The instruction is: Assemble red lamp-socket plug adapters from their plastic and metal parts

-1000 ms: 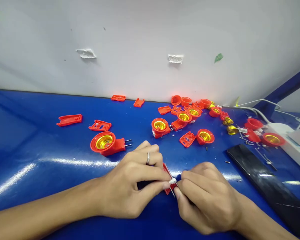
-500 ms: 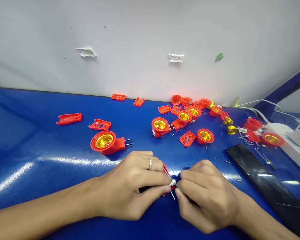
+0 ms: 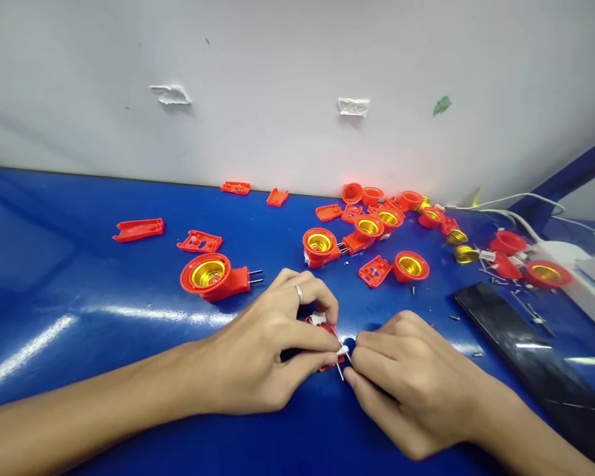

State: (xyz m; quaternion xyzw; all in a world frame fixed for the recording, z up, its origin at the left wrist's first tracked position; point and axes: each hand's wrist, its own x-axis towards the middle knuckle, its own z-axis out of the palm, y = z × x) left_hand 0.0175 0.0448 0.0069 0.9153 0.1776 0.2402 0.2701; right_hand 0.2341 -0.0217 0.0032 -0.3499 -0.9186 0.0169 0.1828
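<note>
My left hand is closed on a small red plastic housing, with thumb and index finger pinching it from the left. A white piece shows at its upper end, under my bent middle finger. Two thin metal pins stick out by a small white plastic piece at my left fingertips. My right hand is closed, its thumb and index fingertips at the end of the right-hand pin; their exact contact is partly hidden.
A red lamp socket with plug pins lies beyond my left hand. More sockets, red covers and loose gold threaded sleeves are scattered toward the wall. A black phone and a white power strip lie at right.
My left middle finger has lifted and bent, uncovering the white piece on the housing. Both hands and the housing appear slightly higher in view, and my right fingertips sit lower along the pin.
</note>
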